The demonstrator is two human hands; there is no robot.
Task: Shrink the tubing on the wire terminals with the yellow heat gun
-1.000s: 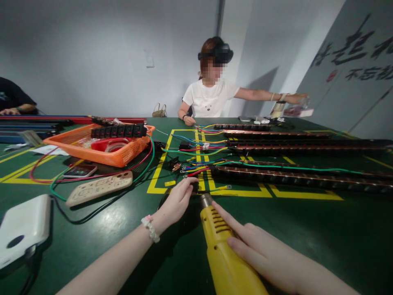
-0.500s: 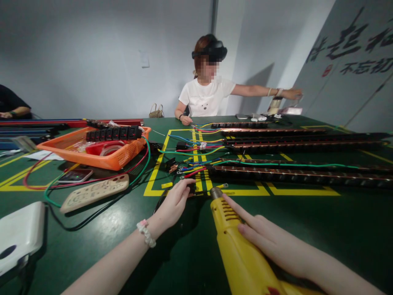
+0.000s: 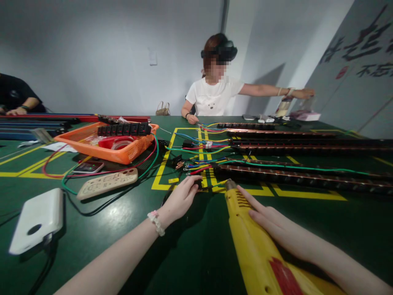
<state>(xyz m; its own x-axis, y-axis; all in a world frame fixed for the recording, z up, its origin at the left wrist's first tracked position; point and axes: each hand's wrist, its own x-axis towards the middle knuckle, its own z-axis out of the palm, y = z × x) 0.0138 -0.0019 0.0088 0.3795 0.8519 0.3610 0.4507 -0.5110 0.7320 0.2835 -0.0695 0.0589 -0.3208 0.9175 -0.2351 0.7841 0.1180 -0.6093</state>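
My left hand [image 3: 181, 198] is closed in a pinch on a thin wire [image 3: 208, 188] near the yellow floor-tape marking on the green table [image 3: 129, 229]. A yellow heat gun [image 3: 248, 237] lies along the table, its metal nozzle pointing toward that wire end. My right hand [image 3: 270, 223] rests on the gun's side with fingers stretched along its body. Coloured wires with ring terminals [image 3: 196, 166] fan out just beyond my left hand, joined to long black strips [image 3: 294, 176].
An orange basket [image 3: 107, 149] carries a black socket strip at left. A phone [image 3: 87, 167], a beige remote [image 3: 107, 182] and a white power bank [image 3: 38, 219] lie nearer. A person in a white shirt [image 3: 215, 96] sits opposite, arm reaching right. Another person's arm [image 3: 18, 108] is at far left.
The heat gun and my right hand have slid to the right and back, away from my left hand. My left hand stays pinched at the wire. The view shifted slightly.
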